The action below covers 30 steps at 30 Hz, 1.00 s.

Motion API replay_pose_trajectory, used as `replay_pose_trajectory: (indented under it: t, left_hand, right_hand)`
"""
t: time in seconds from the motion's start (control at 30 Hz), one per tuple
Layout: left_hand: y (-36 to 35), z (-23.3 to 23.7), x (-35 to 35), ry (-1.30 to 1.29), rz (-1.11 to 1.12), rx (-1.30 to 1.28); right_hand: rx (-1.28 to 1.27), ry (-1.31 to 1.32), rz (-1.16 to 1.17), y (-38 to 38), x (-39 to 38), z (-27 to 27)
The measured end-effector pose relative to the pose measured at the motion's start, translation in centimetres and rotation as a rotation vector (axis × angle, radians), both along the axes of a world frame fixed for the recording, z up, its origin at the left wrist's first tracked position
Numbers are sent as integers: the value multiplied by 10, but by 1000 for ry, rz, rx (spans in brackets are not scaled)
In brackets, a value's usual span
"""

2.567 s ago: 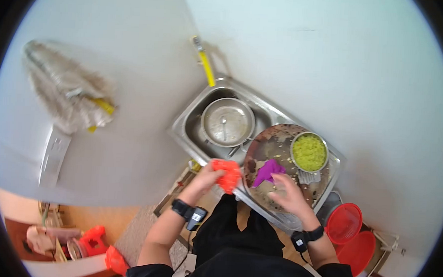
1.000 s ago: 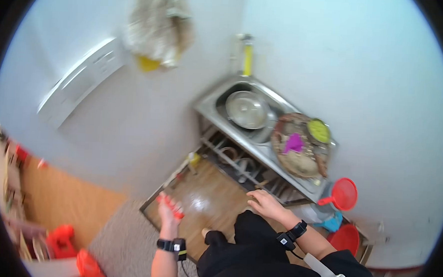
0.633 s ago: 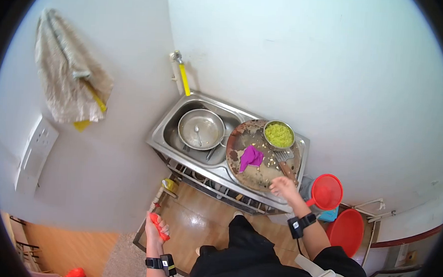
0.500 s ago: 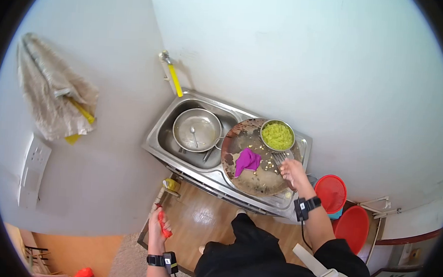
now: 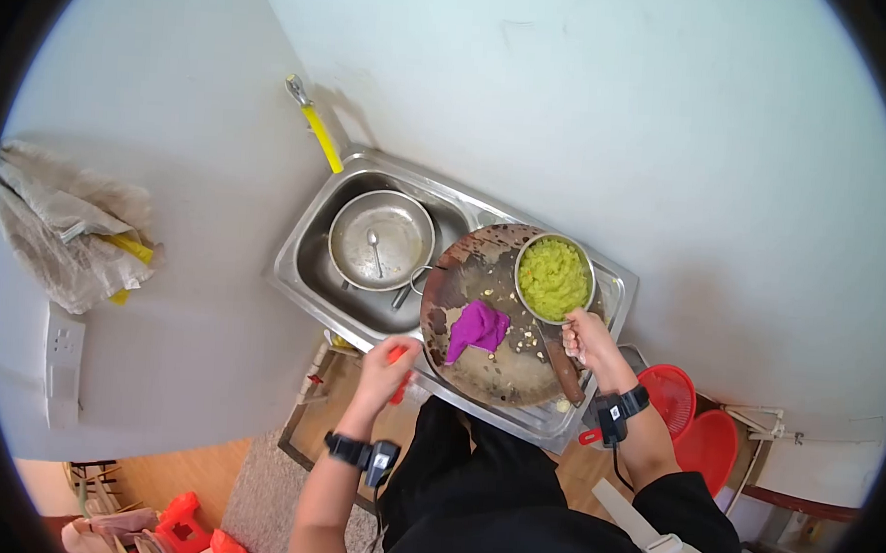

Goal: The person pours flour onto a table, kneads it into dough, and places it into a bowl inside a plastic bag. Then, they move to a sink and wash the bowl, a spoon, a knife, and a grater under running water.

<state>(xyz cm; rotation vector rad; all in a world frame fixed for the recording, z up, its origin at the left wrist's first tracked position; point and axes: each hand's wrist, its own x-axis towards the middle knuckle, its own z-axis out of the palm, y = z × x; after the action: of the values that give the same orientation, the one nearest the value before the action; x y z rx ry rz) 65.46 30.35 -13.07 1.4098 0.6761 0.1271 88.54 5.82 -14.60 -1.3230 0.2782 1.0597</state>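
Note:
My left hand (image 5: 388, 371) is closed around a red object (image 5: 398, 387) near the front edge of the sink unit. The fingers of my right hand (image 5: 582, 336) are curled together at the lower rim of a metal bowl (image 5: 592, 288) filled with green mash (image 5: 551, 276); what they pinch is hidden. Below that hand, a brown wooden handle (image 5: 563, 368) lies across the round wooden board (image 5: 503, 375). A crumpled purple cloth (image 5: 478, 328) rests on the board, with small pale bits scattered beside it.
In the sink basin (image 5: 309, 254) sits a metal pan (image 5: 360, 234) with a spoon (image 5: 374, 253). A yellow-hosed tap (image 5: 320, 138) stands at the back left. Red baskets (image 5: 669, 397) are at the right. A cloth (image 5: 65, 227) hangs on the left wall.
My left hand has risen towards the sink unit's front edge with the red object. My right hand has come to the bowl's rim; the fork seen by it before is out of sight. The view has shifted.

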Motion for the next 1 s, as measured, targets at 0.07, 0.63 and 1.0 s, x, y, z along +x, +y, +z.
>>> replay_pose_trajectory:
  t: [0.07,0.63,1.0]
  left_hand:
    - [-12,-6,38,-82,-154,236]
    - [-35,24,81,-316,-480,545]
    - [4,23,52,56,-132,-275]
  right_hand:
    - [17,-21,-18,-11,-5,15]
    - [-91,-155,-207,-59,-24,18]
    - [-168,-235,-38,-13,-31,21]
